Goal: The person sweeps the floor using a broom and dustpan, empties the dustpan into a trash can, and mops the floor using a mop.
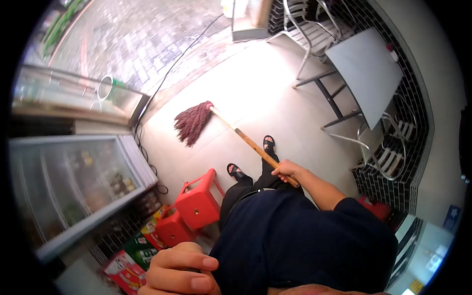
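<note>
My right hand (285,170) is wrapped round the wooden handle of a mop (250,142), near its upper end. The mop's dark red strands (193,123) lie on the pale tiled floor, and the handle slants from them back towards my waist. Close to the camera at the bottom is my left hand (179,270), raised, with its fingers curled. A small dark patch shows between those fingers; what it is, I cannot make out. The left hand is away from the mop.
Red plastic stools (197,204) stand left of my legs, by a glass-fronted fridge (73,182). On the right are a grey table (366,73) and metal chairs (309,29). A black cable (167,73) crosses the doorway, with brick paving (132,39) outside.
</note>
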Tool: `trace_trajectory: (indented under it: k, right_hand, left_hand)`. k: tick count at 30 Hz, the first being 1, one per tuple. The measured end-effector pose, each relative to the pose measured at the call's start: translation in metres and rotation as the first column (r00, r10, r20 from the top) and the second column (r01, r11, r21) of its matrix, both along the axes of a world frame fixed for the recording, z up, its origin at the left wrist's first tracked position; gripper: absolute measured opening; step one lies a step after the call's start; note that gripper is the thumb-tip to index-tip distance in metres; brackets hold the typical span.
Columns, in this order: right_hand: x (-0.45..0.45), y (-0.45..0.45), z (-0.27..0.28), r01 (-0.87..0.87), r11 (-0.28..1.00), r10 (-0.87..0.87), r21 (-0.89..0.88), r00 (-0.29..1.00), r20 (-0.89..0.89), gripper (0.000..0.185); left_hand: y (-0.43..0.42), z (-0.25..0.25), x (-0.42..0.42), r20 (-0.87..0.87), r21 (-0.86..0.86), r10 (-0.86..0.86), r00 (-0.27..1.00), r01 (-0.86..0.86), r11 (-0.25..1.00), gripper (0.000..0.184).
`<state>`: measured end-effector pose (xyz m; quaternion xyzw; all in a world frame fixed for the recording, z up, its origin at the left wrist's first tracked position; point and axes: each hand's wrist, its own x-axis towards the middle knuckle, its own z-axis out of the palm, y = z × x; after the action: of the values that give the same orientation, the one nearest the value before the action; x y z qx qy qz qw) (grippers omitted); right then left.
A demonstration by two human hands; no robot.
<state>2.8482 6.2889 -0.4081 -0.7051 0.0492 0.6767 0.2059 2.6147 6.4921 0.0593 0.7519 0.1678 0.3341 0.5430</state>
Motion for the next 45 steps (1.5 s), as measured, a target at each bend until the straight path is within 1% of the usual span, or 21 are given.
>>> trace_trajectory:
  k: [2,4,8,11,13,18,20,21,23,25,29,31,33,35,36,37,39,40,41,43,45]
  right_hand:
    - [0.025,-0.03,0.005,0.094,0.996,-0.094,0.003,0.995,0.013,0.025]
    - [0.058,-0.044,0.016,0.258,0.966,-0.257,-0.007,0.963,0.081,0.024]
    - [0.135,-0.068,-0.028,0.412,0.909,-0.417,0.061,0.901,0.118,0.024]
    - [0.192,-0.058,-0.05,0.478,0.876,-0.481,0.057,0.859,0.176,0.023]
    - [0.216,-0.043,-0.044,0.479,0.876,-0.479,0.05,0.855,0.199,0.021]
    - [0.221,0.002,-0.042,0.448,0.893,-0.445,0.049,0.86,0.248,0.017]
    - [0.203,0.018,-0.041,0.34,0.939,-0.341,0.05,0.9,0.272,0.012]
    - [0.191,0.022,-0.039,0.323,0.945,-0.323,0.046,0.905,0.276,0.012]
    - [0.165,0.027,-0.036,0.142,0.989,-0.149,0.047,0.951,0.269,0.01]
    - [0.134,0.031,-0.029,0.098,0.994,-0.107,0.044,0.947,0.302,0.01]
    - [0.077,0.063,0.01,-0.082,0.997,0.079,-0.002,0.943,0.323,0.01]
    - [0.052,0.078,0.01,-0.28,0.959,0.275,-0.031,0.904,0.327,0.011]
    - [0.023,0.099,0.028,-0.348,0.936,0.343,-0.043,0.883,0.321,0.012]
    - [-0.004,0.113,0.03,-0.545,0.834,0.544,-0.084,0.787,0.29,0.015]
    - [-0.021,0.119,0.033,-0.591,0.803,0.58,-0.072,0.748,0.323,0.024]
    - [-0.039,0.123,0.025,-0.612,0.787,0.599,-0.073,0.732,0.323,0.024]
    - [-0.065,0.128,0.004,-0.872,0.471,0.815,-0.132,0.374,0.442,0.034]
    - [-0.08,0.138,0.005,-0.931,0.354,0.843,-0.087,0.277,0.462,0.037]
    - [-0.095,0.145,-0.002,-0.936,0.342,0.849,-0.089,0.267,0.457,0.037]
    - [-0.125,0.157,-0.02,-0.988,0.152,0.903,0.04,0.155,0.402,0.035]
    - [-0.157,0.167,-0.023,-0.985,0.162,0.904,0.061,0.173,0.39,0.034]
  left_hand:
    - [-0.008,-0.003,0.027,0.098,0.084,0.099,0.99,-0.108,0.991,0.036]
    - [0.004,-0.002,0.046,0.22,-0.069,-0.148,0.964,0.167,0.984,0.036]
    - [-0.013,0.002,0.096,0.057,-0.035,-0.103,0.993,0.105,0.994,0.036]
    - [-0.016,-0.004,0.116,0.11,-0.057,-0.011,0.994,0.017,0.998,0.035]
    - [-0.006,-0.002,0.116,0.094,-0.263,-0.092,0.991,0.114,0.958,0.039]
    - [0.007,-0.001,0.105,-0.017,-0.241,-0.071,0.997,0.065,0.968,0.042]
    - [0.003,-0.008,0.095,0.008,-0.215,-0.024,1.0,0.026,0.976,0.042]
    - [-0.003,-0.014,0.091,0.039,-0.135,0.076,0.996,-0.071,0.988,0.039]
    - [0.0,-0.015,0.072,0.083,-0.06,0.195,0.977,-0.191,0.98,0.036]
    - [0.012,-0.007,0.045,0.011,-0.066,0.15,0.989,-0.149,0.987,0.034]
    - [0.017,-0.003,-0.01,-0.026,0.015,0.205,0.978,-0.204,0.979,0.048]
    - [0.01,-0.005,-0.036,-0.057,0.082,0.314,0.948,-0.309,0.947,0.052]
    - [0.004,-0.007,-0.061,-0.048,0.112,0.41,0.911,-0.403,0.908,0.052]
    - [-0.001,-0.008,-0.088,-0.03,0.122,0.487,0.873,-0.481,0.868,0.051]
    - [-0.003,-0.008,-0.102,-0.016,0.095,0.49,0.872,-0.486,0.868,0.049]
    - [-0.004,-0.009,-0.119,-0.007,0.08,0.5,0.866,-0.498,0.864,0.048]
    - [-0.006,-0.011,-0.151,0.012,0.011,0.483,0.875,-0.483,0.875,0.044]
    - [-0.008,-0.014,-0.161,0.017,-0.018,0.474,0.881,-0.473,0.881,0.043]
    - [-0.01,-0.017,-0.171,0.023,-0.048,0.464,0.885,-0.463,0.885,0.043]
    - [-0.015,-0.027,-0.177,0.203,-0.067,0.534,0.821,-0.532,0.844,0.046]
    - [-0.016,-0.033,-0.183,0.233,-0.096,0.529,0.816,-0.523,0.847,0.047]
